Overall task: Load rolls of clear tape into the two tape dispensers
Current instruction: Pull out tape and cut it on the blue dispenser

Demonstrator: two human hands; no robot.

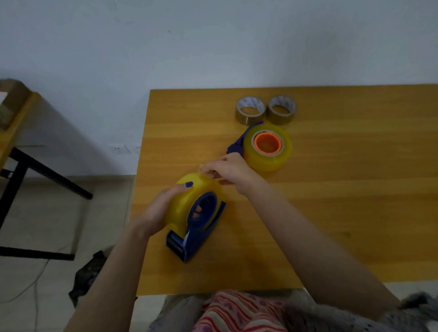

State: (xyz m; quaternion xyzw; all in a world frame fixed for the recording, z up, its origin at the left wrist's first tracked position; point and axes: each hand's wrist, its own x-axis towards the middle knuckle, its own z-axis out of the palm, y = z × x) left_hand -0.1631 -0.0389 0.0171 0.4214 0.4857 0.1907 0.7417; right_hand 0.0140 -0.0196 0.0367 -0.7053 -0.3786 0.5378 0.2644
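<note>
Blue dispenser (191, 234) w/ tape roll (179, 201), L hand (159, 208) gripping roll, R hand (228, 173) pinching tape end (202, 167)

Dim, flat, soft-focus view with wide-angle bending at edges and no glare.

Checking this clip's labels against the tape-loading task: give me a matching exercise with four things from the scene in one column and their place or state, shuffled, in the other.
Things:
1. near dispenser
2. far dispenser
3. slim rolls
4. right hand

States:
A. lies on its side, orange hub facing up
B. pinches the tape end above the near roll
C. lie flat, side by side, near the far edge of the table
D. the left hand grips the near roll loaded in it

Pairs: 1-D, 2-A, 3-C, 4-B
</note>
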